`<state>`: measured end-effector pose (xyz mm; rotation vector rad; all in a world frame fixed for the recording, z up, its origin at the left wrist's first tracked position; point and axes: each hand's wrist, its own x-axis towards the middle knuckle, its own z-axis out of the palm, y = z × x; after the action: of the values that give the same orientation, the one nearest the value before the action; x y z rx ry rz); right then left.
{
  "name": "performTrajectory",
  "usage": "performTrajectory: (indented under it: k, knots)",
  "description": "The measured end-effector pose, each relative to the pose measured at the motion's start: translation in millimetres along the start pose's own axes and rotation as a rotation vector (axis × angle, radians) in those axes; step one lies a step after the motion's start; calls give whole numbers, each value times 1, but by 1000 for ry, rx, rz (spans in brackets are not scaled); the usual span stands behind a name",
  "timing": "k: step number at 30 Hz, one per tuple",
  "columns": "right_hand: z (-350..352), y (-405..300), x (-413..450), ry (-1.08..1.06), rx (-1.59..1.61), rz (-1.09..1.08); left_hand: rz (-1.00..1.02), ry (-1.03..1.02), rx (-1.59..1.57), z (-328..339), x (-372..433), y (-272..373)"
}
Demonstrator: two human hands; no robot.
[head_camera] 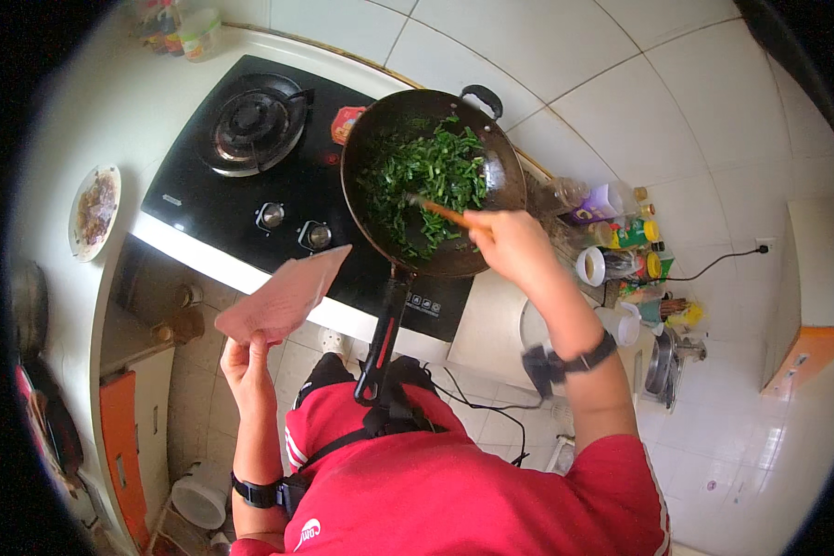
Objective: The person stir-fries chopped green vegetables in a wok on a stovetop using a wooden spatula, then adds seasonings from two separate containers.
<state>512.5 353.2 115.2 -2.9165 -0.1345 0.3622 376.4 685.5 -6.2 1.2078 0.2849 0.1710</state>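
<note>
My right hand (511,243) grips the wooden handle of a spatula (452,214), whose far end lies among chopped leafy greens (431,170) in a dark wok (507,187). The wok rests over the right side of a black glass gas hob (181,167), its long black handle (383,347) pointing toward my body. Held up by its lower edge in my left hand (251,358) is a pink cloth (285,295), to the left of the wok handle and in front of the hob's knobs. The spatula's tip is partly hidden by the greens.
An uncovered burner (249,125) is left of the wok. A plate of food (95,213) sits on the left counter. Bottles and jars (629,233) crowd the right counter near a metal sink (660,368). A black cable (521,427) hangs at the right, near the floor.
</note>
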Motion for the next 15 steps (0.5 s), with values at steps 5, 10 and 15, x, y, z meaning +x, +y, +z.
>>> performTrajectory:
  k: [5, 10, 15]
  knots:
    - [16, -32, -8, -83, 58, -85, -100, 65, -15, -3, -6, 0]
    - [21, 9, 49, 260, 48, 141, -50, 97, -5, 5, -7, 7]
    - [3, 35, 80, 351, -104, 143, -114, 97, 5, -13, -12, 0]
